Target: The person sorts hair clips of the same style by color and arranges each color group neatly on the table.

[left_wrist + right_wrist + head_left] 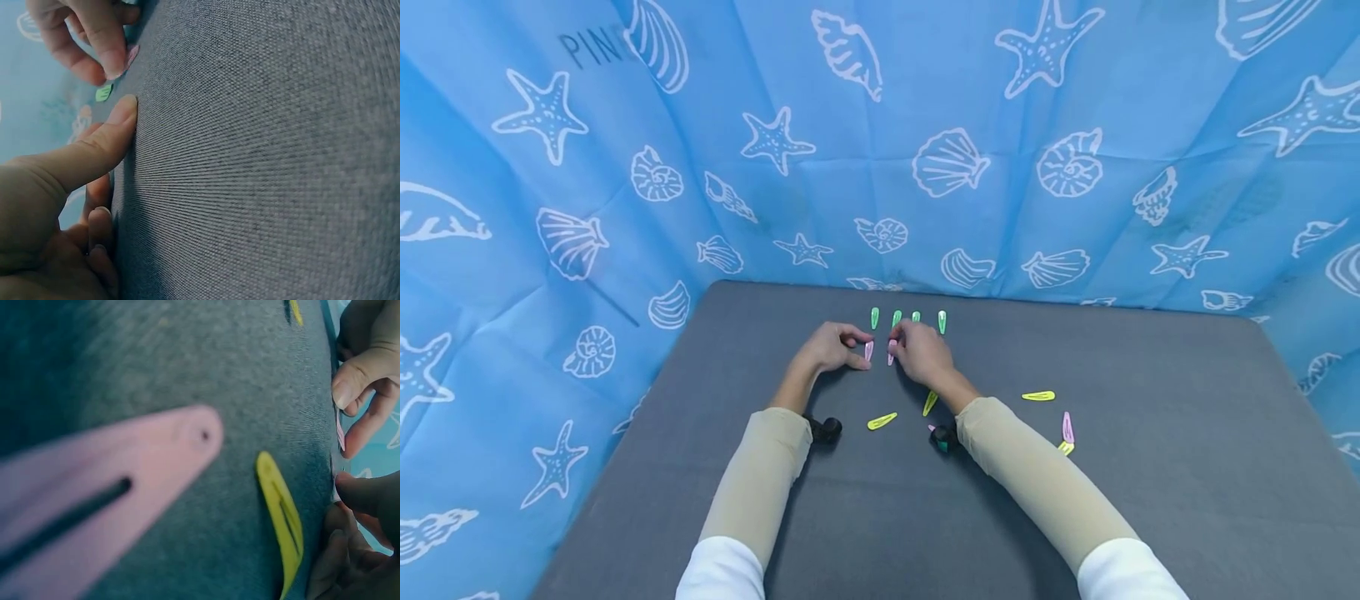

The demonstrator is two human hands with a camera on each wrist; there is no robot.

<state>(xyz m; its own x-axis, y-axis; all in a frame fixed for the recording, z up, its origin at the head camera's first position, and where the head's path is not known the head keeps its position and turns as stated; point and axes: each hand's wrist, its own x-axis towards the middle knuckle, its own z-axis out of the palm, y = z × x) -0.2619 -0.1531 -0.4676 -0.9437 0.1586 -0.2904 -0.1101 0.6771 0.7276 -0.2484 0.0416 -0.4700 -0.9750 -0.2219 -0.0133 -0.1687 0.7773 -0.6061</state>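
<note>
1. Head view: the left pink clip (868, 351) and right pink clip (891, 358) stood just apart at the grey desk (655, 467); light fingertip pressure seemed best for aligning them.
2. Both looked slim, pale.
3. Left hand (829, 347) and right hand (923, 354) each had fingers grasping one, near green clips (875, 318).

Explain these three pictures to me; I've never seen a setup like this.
No machine here, just a person's bare left hand and right hand. One picture comes from a camera on the head, looking forward and down; the other two come from wrist cameras, each close to its hand's work. Snap hair clips lie on the gray tabletop, before a blue seashell-print cloth. The left hand holds one pink clip between thumb and finger; the right hand pinches a second pink clip. Four green clips form a row beyond the hands; yellow clips and more pink ones lie nearer the person.
</note>
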